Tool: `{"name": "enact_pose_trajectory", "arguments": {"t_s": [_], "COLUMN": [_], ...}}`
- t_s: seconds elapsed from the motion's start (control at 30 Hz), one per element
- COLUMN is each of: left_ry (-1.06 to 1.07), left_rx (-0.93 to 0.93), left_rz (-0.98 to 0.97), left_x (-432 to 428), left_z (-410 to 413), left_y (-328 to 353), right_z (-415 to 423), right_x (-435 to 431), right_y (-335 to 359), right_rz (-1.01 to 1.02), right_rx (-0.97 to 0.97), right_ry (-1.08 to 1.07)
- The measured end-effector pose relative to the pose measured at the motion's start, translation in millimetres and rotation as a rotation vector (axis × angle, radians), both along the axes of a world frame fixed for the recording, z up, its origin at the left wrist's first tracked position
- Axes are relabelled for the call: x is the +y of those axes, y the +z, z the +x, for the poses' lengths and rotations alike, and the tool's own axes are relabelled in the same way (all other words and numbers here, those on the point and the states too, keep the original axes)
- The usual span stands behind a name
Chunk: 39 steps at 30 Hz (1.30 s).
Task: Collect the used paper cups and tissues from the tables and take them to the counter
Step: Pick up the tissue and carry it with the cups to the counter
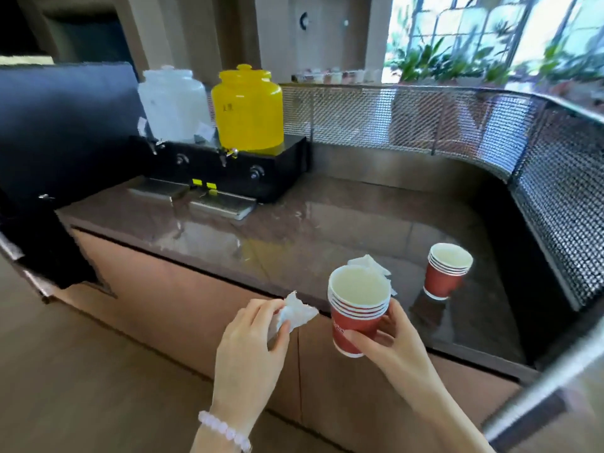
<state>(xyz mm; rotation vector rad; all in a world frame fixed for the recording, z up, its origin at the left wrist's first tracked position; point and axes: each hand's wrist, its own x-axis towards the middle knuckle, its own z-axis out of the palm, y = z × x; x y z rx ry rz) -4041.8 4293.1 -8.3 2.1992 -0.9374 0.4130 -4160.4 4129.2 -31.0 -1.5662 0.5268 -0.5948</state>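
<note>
At the near edge of the counter (pixel 327 220), right grip (pixel 389 341): thumb and fingers curled round the red wall of a held stack of paper cups (pixel 358 308), upright, white insides facing up, raised off the surface in front of the counter's front edge. Left grip (pixel 251 335): thumb and fingers pinching a crumpled white tissue (pixel 295 313), just left of the held stack and apart from it; pale pink bead bracelet (pixel 225 431) on that wrist. On the counter behind the held stack: a second crumpled tissue (pixel 371 264), lying loose. To its right, well apart from both grips: a second stack of red cups (pixel 446 273), standing upright. Counter top: dark, glossy, reflective stone over a light brown cabinet front (pixel 196 289). Far left end: a black stand (pixel 235 165) with taps, carrying a clear dispenser (pixel 173 99) and a yellow dispenser (pixel 248 109); two metal drip trays (pixel 222 206) in front. Back and right sides: a curved metal mesh screen (pixel 425 116). Beyond: a bright window with green plants (pixel 425 60). Below: wood-toned floor (pixel 65 371).
</note>
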Motion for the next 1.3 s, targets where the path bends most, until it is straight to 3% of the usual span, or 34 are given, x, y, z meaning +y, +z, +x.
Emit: {"name": "enact_pose_trajectory", "arguments": {"t_s": [0.27, 0.57, 1.3], "left_ry": [-0.286, -0.459, -0.317], "left_rx": [0.045, 0.105, 0.255], "left_rz": [-0.017, -0.013, 0.033], "left_x": [-58, -111, -214], "left_z": [36, 40, 72], "left_y": [-11, -28, -81], "right_z": [-17, -30, -28], "right_x": [-25, -51, -136], "right_y": [-8, -15, -25], "right_rz": [0.007, -0.04, -0.052], "right_rx": [0.004, 0.048, 0.057], "right_ry": [-0.327, -0.504, -0.485]}}
